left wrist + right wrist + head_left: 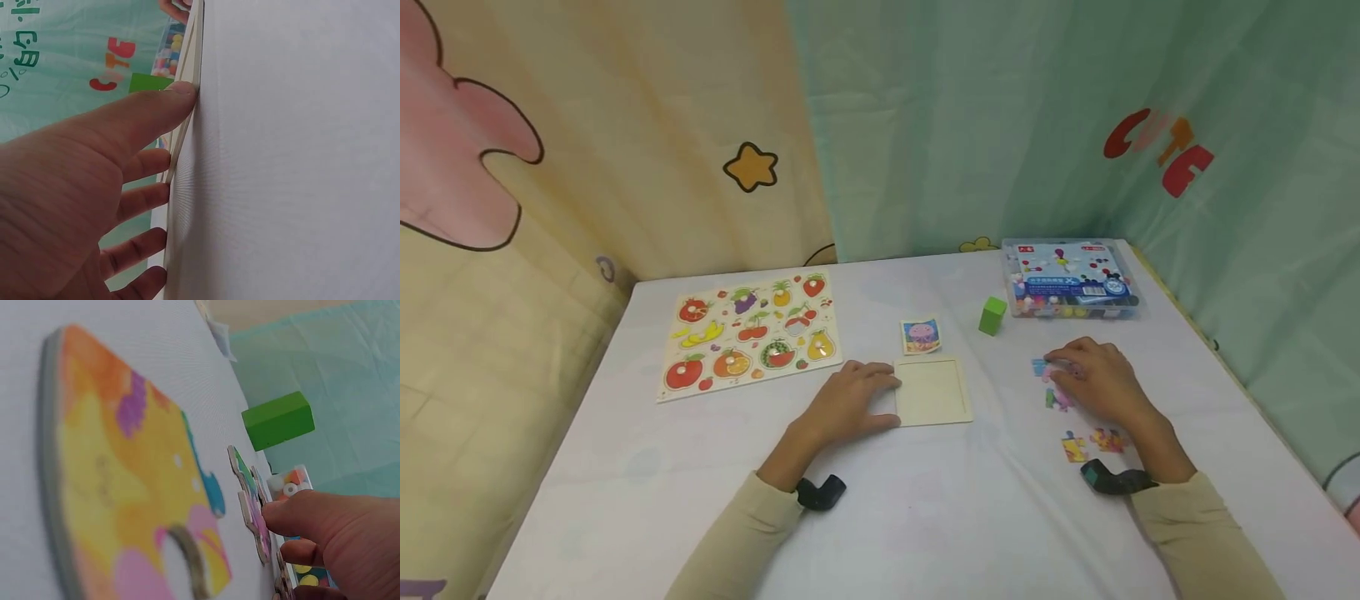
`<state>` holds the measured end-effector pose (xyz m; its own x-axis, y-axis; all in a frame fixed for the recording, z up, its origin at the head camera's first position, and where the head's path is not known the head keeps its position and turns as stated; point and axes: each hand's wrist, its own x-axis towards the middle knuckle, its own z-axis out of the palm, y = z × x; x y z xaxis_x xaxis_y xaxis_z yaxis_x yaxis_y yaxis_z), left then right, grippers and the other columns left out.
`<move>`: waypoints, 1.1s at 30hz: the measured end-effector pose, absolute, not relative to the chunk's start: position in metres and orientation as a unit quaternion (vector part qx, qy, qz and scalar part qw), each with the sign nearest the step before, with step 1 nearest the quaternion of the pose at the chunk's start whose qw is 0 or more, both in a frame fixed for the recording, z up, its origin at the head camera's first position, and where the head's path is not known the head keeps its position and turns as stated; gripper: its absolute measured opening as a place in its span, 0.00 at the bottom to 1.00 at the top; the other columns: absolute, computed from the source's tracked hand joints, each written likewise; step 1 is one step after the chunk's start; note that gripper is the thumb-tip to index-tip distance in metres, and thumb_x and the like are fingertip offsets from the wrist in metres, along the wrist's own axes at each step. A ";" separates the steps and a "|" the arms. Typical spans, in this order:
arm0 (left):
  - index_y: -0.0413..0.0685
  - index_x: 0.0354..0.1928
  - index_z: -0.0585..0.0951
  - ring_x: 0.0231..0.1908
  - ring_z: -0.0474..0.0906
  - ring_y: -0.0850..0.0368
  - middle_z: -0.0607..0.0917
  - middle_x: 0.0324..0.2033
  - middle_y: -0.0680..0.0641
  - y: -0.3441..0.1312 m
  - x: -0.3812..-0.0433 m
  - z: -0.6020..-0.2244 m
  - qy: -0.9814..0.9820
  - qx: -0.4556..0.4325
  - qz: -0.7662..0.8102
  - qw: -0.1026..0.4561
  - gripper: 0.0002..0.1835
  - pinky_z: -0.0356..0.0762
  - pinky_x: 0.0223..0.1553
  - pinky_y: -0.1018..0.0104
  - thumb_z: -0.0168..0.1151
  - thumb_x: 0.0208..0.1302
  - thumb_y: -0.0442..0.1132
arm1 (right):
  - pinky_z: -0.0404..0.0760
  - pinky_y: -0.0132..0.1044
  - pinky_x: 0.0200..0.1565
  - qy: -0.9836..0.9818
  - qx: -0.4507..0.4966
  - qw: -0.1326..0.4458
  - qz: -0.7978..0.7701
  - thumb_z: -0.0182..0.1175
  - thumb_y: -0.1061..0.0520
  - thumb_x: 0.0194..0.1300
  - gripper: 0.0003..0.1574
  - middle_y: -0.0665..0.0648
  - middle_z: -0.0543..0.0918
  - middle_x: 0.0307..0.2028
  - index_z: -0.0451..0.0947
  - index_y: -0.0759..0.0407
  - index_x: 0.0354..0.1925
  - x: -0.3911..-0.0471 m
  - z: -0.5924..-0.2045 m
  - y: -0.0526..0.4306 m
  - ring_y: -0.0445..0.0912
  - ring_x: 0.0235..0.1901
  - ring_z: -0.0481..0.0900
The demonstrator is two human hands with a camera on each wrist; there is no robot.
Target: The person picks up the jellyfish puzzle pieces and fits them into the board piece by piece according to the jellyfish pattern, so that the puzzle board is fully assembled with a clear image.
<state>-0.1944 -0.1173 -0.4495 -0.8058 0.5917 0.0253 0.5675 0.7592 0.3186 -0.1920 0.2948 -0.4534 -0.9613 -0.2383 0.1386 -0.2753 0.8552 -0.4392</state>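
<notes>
A pale, square wooden puzzle tray (933, 392) lies mid-table. My left hand (853, 402) rests at its left edge, thumb and fingers spread; in the left wrist view the thumb (181, 90) touches the tray's rim. My right hand (1097, 379) is over several jigsaw pieces (1060, 398), partly hiding them. In the right wrist view the right thumb (278, 515) touches a pink and green piece (253, 515) lying on the table, with bent fingers behind it. Nearer the wrist lie a yellow jigsaw piece (1074, 447) and an orange-red one (1107, 440).
Behind the tray lies a small picture card (921, 335), with a green block (992, 316) to its right. A fruit puzzle board (748, 333) occupies the back left. At the back right is a clear plastic box (1070, 279) of colored parts. Curtains (925, 125) hang behind the table.
</notes>
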 end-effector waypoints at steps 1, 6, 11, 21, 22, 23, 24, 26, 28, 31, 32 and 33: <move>0.56 0.63 0.81 0.59 0.70 0.51 0.76 0.66 0.52 -0.117 -0.194 -0.450 0.937 0.310 0.157 0.038 0.31 0.70 0.57 0.54 0.71 0.60 0.60 | 0.65 0.60 0.48 -0.963 0.135 0.043 0.231 0.66 0.56 0.68 0.17 0.66 0.79 0.52 0.84 0.59 0.54 -0.192 -0.453 0.294 0.65 0.50 0.71; 0.56 0.63 0.81 0.60 0.70 0.51 0.76 0.65 0.51 -0.118 -0.194 -0.452 0.936 0.313 0.162 0.026 0.31 0.71 0.57 0.53 0.70 0.61 0.60 | 0.62 0.64 0.53 -0.961 0.144 0.049 0.230 0.67 0.55 0.68 0.18 0.67 0.81 0.52 0.83 0.62 0.52 -0.193 -0.450 0.292 0.66 0.53 0.74; 0.57 0.62 0.81 0.59 0.70 0.51 0.77 0.65 0.52 -0.118 -0.194 -0.455 0.938 0.307 0.158 0.022 0.31 0.71 0.56 0.53 0.71 0.60 0.61 | 0.70 0.60 0.55 -0.945 0.159 0.013 0.285 0.66 0.56 0.69 0.18 0.61 0.84 0.47 0.82 0.61 0.54 -0.197 -0.445 0.277 0.60 0.51 0.79; 0.59 0.63 0.80 0.60 0.71 0.52 0.76 0.65 0.53 -0.114 -0.194 -0.457 0.942 0.307 0.137 0.012 0.32 0.72 0.55 0.54 0.68 0.61 0.65 | 0.79 0.47 0.44 -0.915 0.268 -0.016 0.299 0.70 0.59 0.64 0.16 0.49 0.83 0.36 0.84 0.62 0.50 -0.220 -0.437 0.185 0.45 0.38 0.79; 0.59 0.63 0.80 0.59 0.71 0.52 0.76 0.65 0.53 -0.114 -0.194 -0.457 0.942 0.306 0.134 0.012 0.32 0.73 0.55 0.54 0.68 0.61 0.65 | 0.79 0.46 0.44 -0.910 0.282 -0.015 0.303 0.70 0.59 0.63 0.16 0.49 0.84 0.36 0.84 0.62 0.50 -0.223 -0.438 0.176 0.45 0.38 0.79; 0.59 0.63 0.80 0.59 0.71 0.52 0.76 0.65 0.53 -0.114 -0.194 -0.457 0.943 0.307 0.131 0.011 0.32 0.73 0.55 0.54 0.68 0.61 0.65 | 0.79 0.45 0.43 -0.907 0.291 -0.015 0.304 0.70 0.59 0.63 0.16 0.49 0.84 0.35 0.85 0.62 0.49 -0.227 -0.439 0.166 0.44 0.37 0.79; 0.59 0.62 0.81 0.59 0.71 0.52 0.76 0.65 0.53 -0.114 -0.194 -0.457 0.943 0.306 0.131 0.010 0.32 0.72 0.55 0.54 0.68 0.60 0.65 | 0.79 0.43 0.42 -0.905 0.295 -0.017 0.305 0.70 0.59 0.63 0.15 0.48 0.83 0.35 0.85 0.61 0.48 -0.230 -0.440 0.157 0.44 0.37 0.79; 0.59 0.62 0.81 0.59 0.71 0.52 0.77 0.65 0.54 -0.113 -0.195 -0.457 0.943 0.306 0.131 0.009 0.32 0.72 0.55 0.54 0.68 0.60 0.65 | 0.78 0.41 0.41 -0.906 0.301 -0.023 0.298 0.71 0.58 0.63 0.14 0.48 0.83 0.34 0.85 0.60 0.46 -0.237 -0.443 0.143 0.42 0.35 0.78; 0.58 0.61 0.81 0.59 0.71 0.52 0.77 0.64 0.53 -0.113 -0.195 -0.457 0.942 0.307 0.134 0.012 0.31 0.73 0.55 0.53 0.68 0.61 0.65 | 0.77 0.40 0.40 -0.912 0.292 -0.040 0.286 0.71 0.56 0.63 0.13 0.47 0.83 0.33 0.85 0.59 0.45 -0.241 -0.445 0.132 0.42 0.35 0.78; 0.57 0.60 0.81 0.58 0.72 0.51 0.77 0.64 0.53 -0.113 -0.193 -0.457 0.941 0.309 0.139 0.013 0.31 0.73 0.54 0.52 0.68 0.61 0.64 | 0.77 0.40 0.40 -0.920 0.282 -0.055 0.267 0.71 0.55 0.63 0.11 0.45 0.82 0.32 0.85 0.57 0.44 -0.243 -0.448 0.124 0.41 0.34 0.77; 0.57 0.60 0.81 0.58 0.72 0.50 0.77 0.64 0.52 -0.113 -0.193 -0.457 0.941 0.310 0.137 0.011 0.31 0.73 0.53 0.52 0.68 0.61 0.64 | 0.78 0.40 0.40 -0.920 0.284 -0.053 0.264 0.71 0.56 0.63 0.11 0.46 0.82 0.32 0.85 0.58 0.43 -0.243 -0.448 0.122 0.41 0.34 0.77; 0.57 0.60 0.81 0.58 0.72 0.50 0.77 0.64 0.52 -0.114 -0.192 -0.456 0.941 0.309 0.136 0.008 0.31 0.73 0.53 0.52 0.68 0.60 0.64 | 0.78 0.41 0.40 -0.920 0.284 -0.049 0.265 0.71 0.56 0.62 0.11 0.46 0.83 0.32 0.85 0.58 0.43 -0.244 -0.448 0.120 0.42 0.34 0.78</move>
